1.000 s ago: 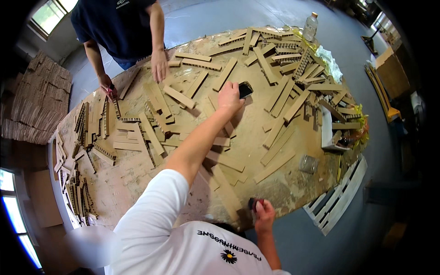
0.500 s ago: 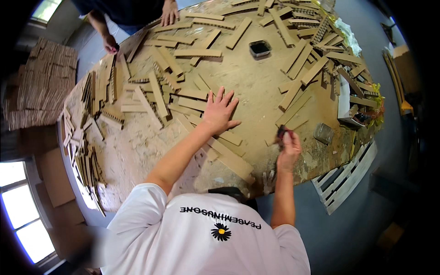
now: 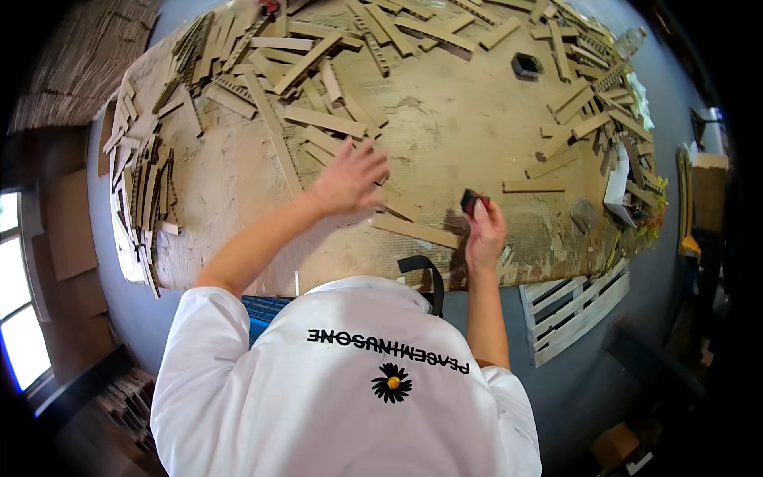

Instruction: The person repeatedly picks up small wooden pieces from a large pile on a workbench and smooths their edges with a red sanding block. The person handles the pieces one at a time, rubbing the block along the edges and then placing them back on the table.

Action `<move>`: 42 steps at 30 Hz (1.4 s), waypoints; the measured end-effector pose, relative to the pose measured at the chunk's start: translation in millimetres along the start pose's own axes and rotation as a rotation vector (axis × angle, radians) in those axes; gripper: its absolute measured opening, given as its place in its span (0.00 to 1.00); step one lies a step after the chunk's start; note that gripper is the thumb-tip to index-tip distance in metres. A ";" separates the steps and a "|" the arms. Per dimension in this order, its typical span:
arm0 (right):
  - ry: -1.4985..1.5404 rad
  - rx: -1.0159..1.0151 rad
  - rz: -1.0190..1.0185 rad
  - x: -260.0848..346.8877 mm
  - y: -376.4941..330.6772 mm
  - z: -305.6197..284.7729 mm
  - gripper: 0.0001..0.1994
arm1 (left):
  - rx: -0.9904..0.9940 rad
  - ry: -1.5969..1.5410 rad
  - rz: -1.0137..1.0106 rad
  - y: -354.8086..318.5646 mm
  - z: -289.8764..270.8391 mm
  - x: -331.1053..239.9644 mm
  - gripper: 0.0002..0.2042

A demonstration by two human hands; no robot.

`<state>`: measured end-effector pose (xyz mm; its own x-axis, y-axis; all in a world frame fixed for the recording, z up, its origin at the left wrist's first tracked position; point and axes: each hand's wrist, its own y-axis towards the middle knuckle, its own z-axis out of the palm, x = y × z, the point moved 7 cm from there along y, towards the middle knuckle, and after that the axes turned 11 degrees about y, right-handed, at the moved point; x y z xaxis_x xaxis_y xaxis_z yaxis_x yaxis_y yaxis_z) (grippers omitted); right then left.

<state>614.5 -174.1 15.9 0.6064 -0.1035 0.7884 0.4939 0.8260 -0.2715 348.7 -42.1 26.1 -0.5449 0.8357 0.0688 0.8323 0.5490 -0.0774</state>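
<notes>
Block, black and red, juts from the right hand's fingers.

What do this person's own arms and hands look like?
The left hand and right hand are bare, without gloves; forearms are uncovered. White short sleeves reach near the elbows, and the white shirt bears black lettering and a black flower.

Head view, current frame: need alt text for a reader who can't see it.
A person's right hand grips a small dark-and-red object over a worn worktable; the left hand, fingers apart, is near loose cardboard strips. More strips lie across the surface, with a small dark container toward the far right.
</notes>
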 end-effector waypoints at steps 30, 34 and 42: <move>-0.108 -0.178 0.199 -92.8 -52.1 41.5 0.08 | -0.161 -0.346 -0.081 -212.5 23.1 67.3 0.34; -0.106 -0.077 0.221 -105.4 -22.0 73.4 0.11 | -0.197 -0.376 -0.047 -145.7 25.5 11.8 0.33; -0.188 0.022 0.246 -81.6 36.4 86.9 0.11 | -0.302 -0.420 -0.179 -85.3 3.3 -49.2 0.34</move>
<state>528.9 -87.5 -10.4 0.5789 0.2040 0.7895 0.3316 0.8256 -0.4565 304.1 -130.0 26.1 -0.6230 0.6978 -0.3536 0.6817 0.7060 0.1922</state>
